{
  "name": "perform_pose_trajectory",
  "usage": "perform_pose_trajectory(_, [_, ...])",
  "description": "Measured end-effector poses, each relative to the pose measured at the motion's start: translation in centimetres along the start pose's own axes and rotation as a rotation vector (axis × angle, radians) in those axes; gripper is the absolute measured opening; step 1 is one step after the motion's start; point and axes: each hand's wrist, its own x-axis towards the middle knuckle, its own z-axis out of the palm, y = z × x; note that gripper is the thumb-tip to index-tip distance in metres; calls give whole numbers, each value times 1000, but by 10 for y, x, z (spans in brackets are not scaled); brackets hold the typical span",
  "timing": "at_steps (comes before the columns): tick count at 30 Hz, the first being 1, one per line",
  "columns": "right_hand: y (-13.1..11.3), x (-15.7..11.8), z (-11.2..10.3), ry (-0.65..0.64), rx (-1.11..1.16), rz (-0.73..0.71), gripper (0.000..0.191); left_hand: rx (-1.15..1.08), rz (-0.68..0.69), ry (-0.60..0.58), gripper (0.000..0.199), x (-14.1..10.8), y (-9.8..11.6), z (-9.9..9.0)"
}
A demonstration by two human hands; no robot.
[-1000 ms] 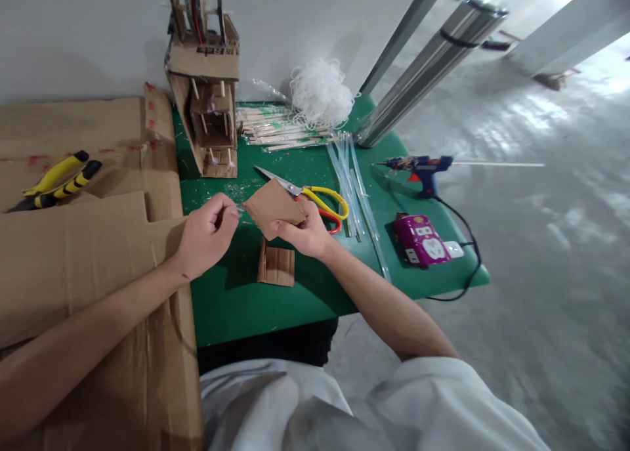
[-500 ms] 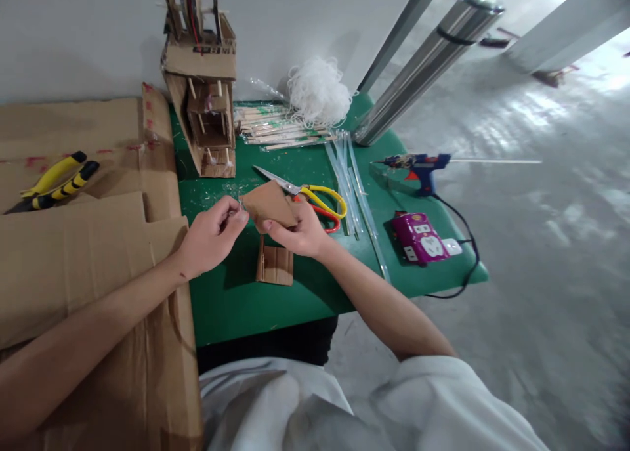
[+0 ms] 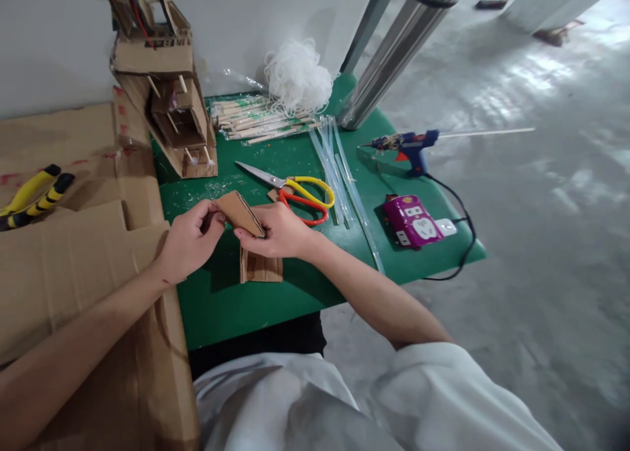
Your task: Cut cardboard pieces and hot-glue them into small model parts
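Note:
A small brown cardboard piece is held over the green table, tilted so that its cut edge shows. My right hand grips it from the right, thumb in front and fingers behind. At its left corner my left hand pinches with thumb and forefinger; whether anything else is between those fingertips is too small to tell. Below the hands a folded cardboard piece lies on the table, partly covered by my right hand. Just beyond my right hand lie scissors with yellow and red handles, over a cardboard scrap.
A cardboard model stands behind. Wrapped chopsticks, white rubber bands and clear glue sticks lie near a metal post. Right are a glue gun and purple power socket; left, pliers on cardboard sheets.
The cardboard piece has turned in my hands, so its edge now shows and its face looks narrower. The camera view has shifted; most things on the table appear further left and slightly higher.

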Motion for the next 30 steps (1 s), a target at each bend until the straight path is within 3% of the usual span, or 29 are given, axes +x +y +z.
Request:
perform_pose_trajectory(23, [-3, 0, 2, -37, 76, 25, 34, -106, 10, 16, 18, -1, -5, 1])
perform_pose_trajectory(30, [-2, -2, 4, 80, 167, 81, 31, -86, 27, 33, 19, -1, -3, 0])
